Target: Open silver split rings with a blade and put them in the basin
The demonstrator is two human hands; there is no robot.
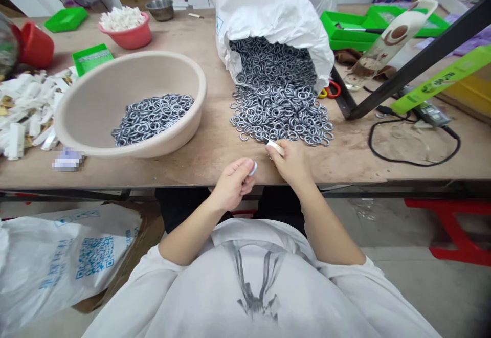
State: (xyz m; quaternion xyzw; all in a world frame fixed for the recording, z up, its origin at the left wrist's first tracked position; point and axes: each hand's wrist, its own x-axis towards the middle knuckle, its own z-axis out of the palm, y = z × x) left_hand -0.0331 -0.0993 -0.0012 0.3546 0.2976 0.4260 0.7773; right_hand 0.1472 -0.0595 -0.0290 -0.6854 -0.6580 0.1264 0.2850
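My left hand is closed, with a grey ring pinched between thumb and finger above the table's front edge. In my right hand is a small white-handled knife, its dark tip pointing at the near edge of the ring pile. That pile of loose grey rings spills out of a white sack lying on its side. To the left, a big beige basin holds many more grey rings.
White pieces lie heaped at far left, near a red bowl of white parts and a green tray. On the right stand a dark metal frame, a clear bottle, scissors and a black cable.
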